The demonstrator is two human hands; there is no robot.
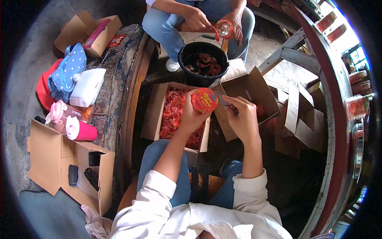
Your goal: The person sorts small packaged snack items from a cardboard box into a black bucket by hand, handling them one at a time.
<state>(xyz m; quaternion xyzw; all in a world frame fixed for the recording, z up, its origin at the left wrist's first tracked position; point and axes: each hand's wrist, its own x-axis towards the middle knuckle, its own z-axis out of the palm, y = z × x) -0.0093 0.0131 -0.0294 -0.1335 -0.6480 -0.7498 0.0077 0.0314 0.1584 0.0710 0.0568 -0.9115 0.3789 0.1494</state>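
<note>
My left hand (191, 113) is wrapped around a small round cup with a printed red lid (205, 100), the lid tilted up toward me. Close to the lid's right edge, my right hand (240, 113) is closed in a pinch on a thin grey blade-like tool (221, 98), mostly hidden by the fingers. Below the cup stands a cardboard box (154, 115) filled with crumpled red film scraps (175, 113). A second open cardboard box (248, 85), with a few red pieces inside, is beside it under my right hand.
Across from me, a person's hands (197, 19) hold a clear cup (224, 28) and a red strip over a black bucket (187, 75) containing red scraps. A patterned bench (119, 67) at left bears a white container (87, 87) and pink tumbler (81, 129). A wooden frame (332, 91) stands at right.
</note>
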